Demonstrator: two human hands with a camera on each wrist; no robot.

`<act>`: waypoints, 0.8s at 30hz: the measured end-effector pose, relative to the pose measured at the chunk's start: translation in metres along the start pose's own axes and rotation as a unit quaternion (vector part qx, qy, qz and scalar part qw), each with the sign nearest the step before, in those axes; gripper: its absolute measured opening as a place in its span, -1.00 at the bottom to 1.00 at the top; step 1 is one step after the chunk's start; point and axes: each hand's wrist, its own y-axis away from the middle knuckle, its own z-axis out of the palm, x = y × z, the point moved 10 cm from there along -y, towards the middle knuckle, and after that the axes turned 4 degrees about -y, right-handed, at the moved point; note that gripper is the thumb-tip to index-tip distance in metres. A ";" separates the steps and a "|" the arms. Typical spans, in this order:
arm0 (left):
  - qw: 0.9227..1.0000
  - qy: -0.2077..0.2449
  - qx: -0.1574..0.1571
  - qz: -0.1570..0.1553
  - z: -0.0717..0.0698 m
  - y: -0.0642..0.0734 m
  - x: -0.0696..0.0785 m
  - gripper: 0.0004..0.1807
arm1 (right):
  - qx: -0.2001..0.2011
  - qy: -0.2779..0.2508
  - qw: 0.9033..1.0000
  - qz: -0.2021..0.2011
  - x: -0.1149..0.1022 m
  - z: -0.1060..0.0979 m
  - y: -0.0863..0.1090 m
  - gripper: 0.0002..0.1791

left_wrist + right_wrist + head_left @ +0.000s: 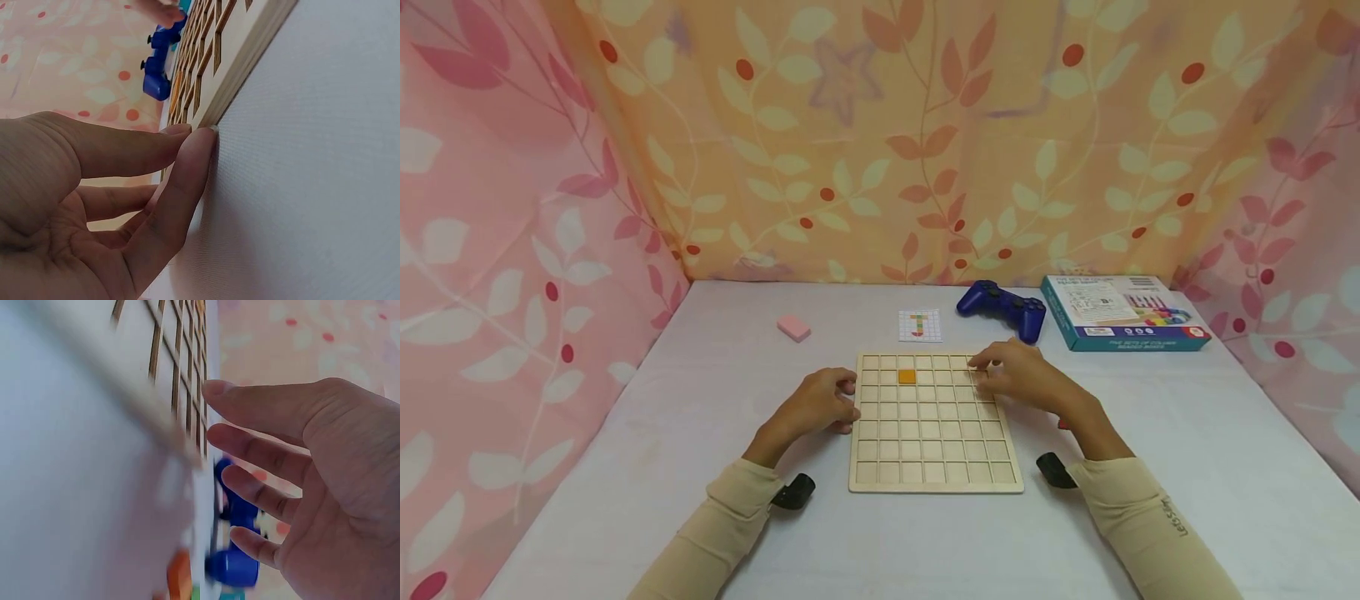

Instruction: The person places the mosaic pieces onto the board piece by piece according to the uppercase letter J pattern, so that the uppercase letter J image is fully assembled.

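Note:
A square wooden grid board [936,486] lies flat on the table, with one orange square tile [907,377] set in a cell near its top. At the board's left edge, my left hand [820,402] pinches the rim between thumb and index finger, as the left wrist view shows. My right hand [1022,375] hovers by the board's upper right edge. Its fingers [265,450] are spread and loosely bent, with nothing held between them. Partly hidden by the right forearm is a small red piece [1063,424]. Behind the board lies a small pattern card [920,326] with a coloured figure.
A blue game controller [1000,310] rests behind the right hand, beside a teal-edged box [1135,342]. To the back left lies a pink block [793,327]. Low in the right wrist view, an orange piece [179,578] appears blurred. Patterned curtains [880,142] enclose the table.

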 end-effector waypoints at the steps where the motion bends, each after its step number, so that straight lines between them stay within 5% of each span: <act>1: 1.000 0.000 0.000 0.001 0.000 0.000 0.000 -0.31 | 0.000 0.001 1.000 0.005 0.005 -0.003 0.003 -0.56; 10: 1.000 -0.007 0.002 -0.004 -0.002 -0.001 -0.002 -0.31 | -0.016 -0.006 0.998 0.066 0.045 -0.018 0.026 -0.52; 24: 1.000 -0.005 -0.005 -0.003 -0.001 -0.003 -0.004 -0.32 | -0.039 0.001 0.992 0.116 0.075 -0.024 0.037 -0.60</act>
